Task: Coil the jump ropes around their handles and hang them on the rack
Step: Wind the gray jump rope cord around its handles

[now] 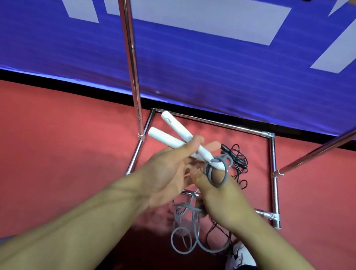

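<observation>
Head view: we look down at a red floor (32, 147) under a blue-and-white banner (205, 69), where a chrome rack (272, 153) stands. Our left hand (167, 170) grips two white handles (172, 134) together above the rack's base. Our right hand (221, 194) pinches the grey rope (219, 173), looped at the handle tips, its slack trailing to the floor. A black rope (238, 160) lies inside the base
</observation>
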{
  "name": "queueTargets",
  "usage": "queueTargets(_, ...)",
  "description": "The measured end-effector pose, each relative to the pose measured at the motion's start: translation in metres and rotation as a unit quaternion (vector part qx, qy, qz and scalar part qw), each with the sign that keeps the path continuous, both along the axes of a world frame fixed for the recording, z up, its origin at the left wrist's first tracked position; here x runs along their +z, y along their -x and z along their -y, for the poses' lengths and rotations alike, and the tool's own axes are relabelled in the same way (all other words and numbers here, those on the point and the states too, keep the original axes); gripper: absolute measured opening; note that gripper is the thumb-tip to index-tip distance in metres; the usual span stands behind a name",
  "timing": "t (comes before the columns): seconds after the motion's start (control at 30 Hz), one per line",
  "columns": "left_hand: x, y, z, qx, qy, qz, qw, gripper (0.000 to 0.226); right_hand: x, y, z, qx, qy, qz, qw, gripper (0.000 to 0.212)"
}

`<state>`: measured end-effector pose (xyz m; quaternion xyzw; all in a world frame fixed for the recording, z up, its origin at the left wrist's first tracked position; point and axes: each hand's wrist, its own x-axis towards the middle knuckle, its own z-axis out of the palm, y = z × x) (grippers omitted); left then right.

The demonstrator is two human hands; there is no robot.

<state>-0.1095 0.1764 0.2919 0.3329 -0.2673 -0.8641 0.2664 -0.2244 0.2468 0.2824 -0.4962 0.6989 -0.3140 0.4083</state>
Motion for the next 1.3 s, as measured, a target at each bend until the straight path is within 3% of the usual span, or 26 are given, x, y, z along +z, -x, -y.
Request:
queueTargets(0.13, 0.010, -0.005, 0.019, 0.108, 0.009, -0.008, 0.994, 0.018, -0.001, 0.019, 0.005, -0.087, -0.016, -0.022, 0.996, 0.029)
queueTargets(0.3, 0.004, -0.019, 0.037, 0.175, 0.043, 0.061, 0.982, 0.018, 0.006, 0.032, 0.012, -0.197, 0.085, -0.044, 0.976, 0.034)
queueTargets(0.4, -0.001, -0.019, 0.033, 0.176, 0.117, 0.139, 0.968, 0.023, 0.004, 0.026, 0.012, -0.180, 0.086, -0.001, 0.980, 0.029)
queueTargets(0.5, 0.005, -0.020, 0.031, 0.148, 0.090, 0.107, 0.979, 0.021, -0.003, 0.021, 0.012, -0.161, 0.060, 0.013, 0.985, 0.023)
queueTargets(0.6, 0.010, -0.018, 0.028, 0.122, 0.030, 0.054, 0.991, 0.019, -0.004, 0.020, 0.008, -0.112, 0.059, -0.030, 0.992, 0.059)
queueTargets(0.67, 0.012, -0.017, 0.025, 0.117, 0.013, 0.028, 0.993, 0.017, 0.003, 0.015, 0.005, -0.046, 0.064, -0.020, 0.997, 0.068)
queueTargets(0.8, 0.015, -0.014, 0.022, 0.118, -0.017, -0.034, 0.992, 0.016, -0.003, 0.001, 0.003, 0.051, 0.049, 0.134, 0.989, 0.059)
queueTargets(0.9, 0.017, -0.014, 0.023, 0.119, -0.008, -0.042, 0.992, 0.015, -0.004, -0.007, 0.005, -0.028, 0.015, 0.304, 0.952, 0.044)
queueTargets(0.97, 0.017, -0.014, 0.021, 0.118, -0.024, -0.056, 0.991, 0.012, -0.006, -0.011, 0.005, -0.046, 0.033, 0.261, 0.964, 0.042)
queueTargets(1.03, 0.020, -0.014, 0.017, 0.100, -0.051, -0.071, 0.991, 0.015, -0.006, -0.013, 0.002, -0.023, 0.077, 0.102, 0.992, 0.034)
queueTargets(1.1, 0.021, -0.014, 0.017, 0.093, -0.046, -0.062, 0.993, 0.015, -0.004, -0.013, 0.000, 0.018, 0.081, 0.014, 0.996, 0.023)
queueTargets(1.3, 0.015, -0.019, 0.030, 0.151, 0.057, 0.026, 0.987, 0.011, 0.006, -0.006, -0.001, -0.035, 0.051, 0.111, 0.992, 0.012)
